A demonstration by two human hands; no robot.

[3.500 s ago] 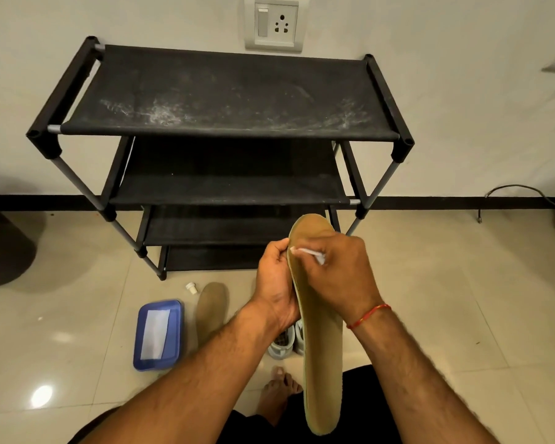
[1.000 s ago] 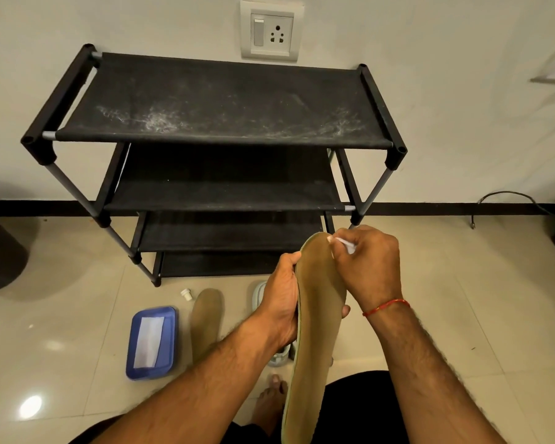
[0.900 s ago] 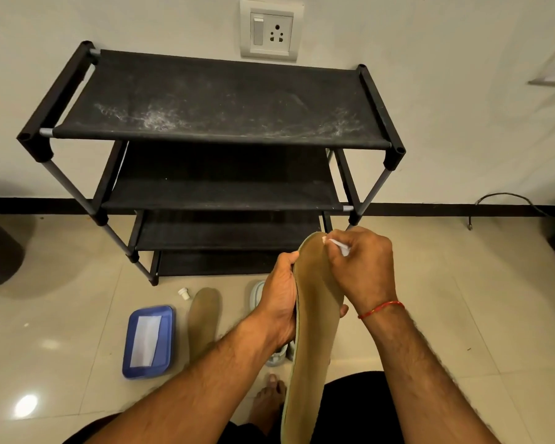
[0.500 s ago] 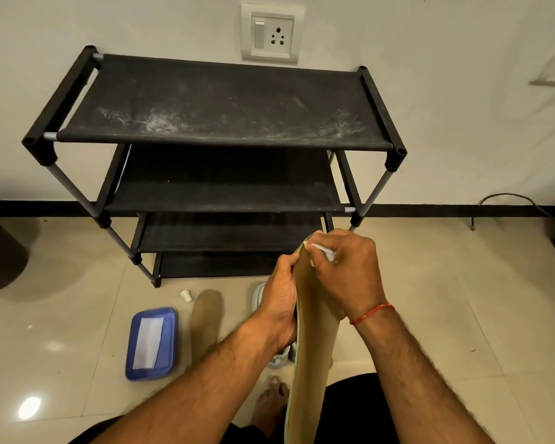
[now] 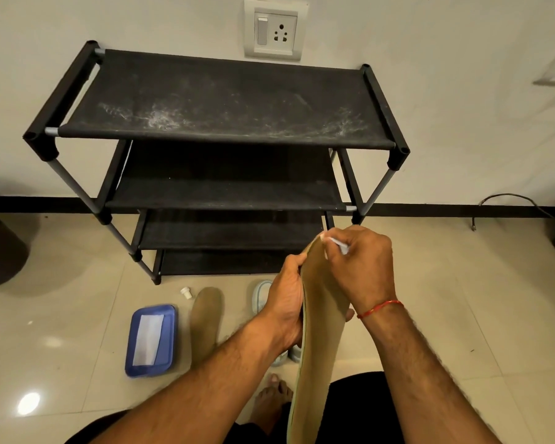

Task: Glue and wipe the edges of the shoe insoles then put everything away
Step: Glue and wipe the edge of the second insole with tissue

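The insole (image 5: 321, 331) is held upright in front of the shoe rack (image 5: 225, 100), toe end up and heel end low by the lap. The L hand (image 5: 285, 302) grip is wrapped round the insole's left edge, approx. upper-mid, w/ fingers curled behind, so it is closed on the insole. The R hand (image 5: 362, 267) grip is pinched tight on a small white tube (image 5: 338, 244), prob. the glue, whose tip is set on the very toe edge. Vs 3.5 s ago, the tip is seen moved from the left edge up round to the toe end. Within the last sec it is shifted back and forth over that curve, w/ the L hold unchanged. As judged, glue on the toe is being finished and the right edge is likely next; wiping and putting away are not yet started. On the floor (image 5: 462, 315), further left, a 2nd insole (image 5: 205, 318) is laid flat, w/ a white cap (image 5: 185, 291) just by its far end and a blue box (image 5: 151, 339) beside it on the left. A shoe (image 5: 260, 294) is partly hidden behind the L hand.
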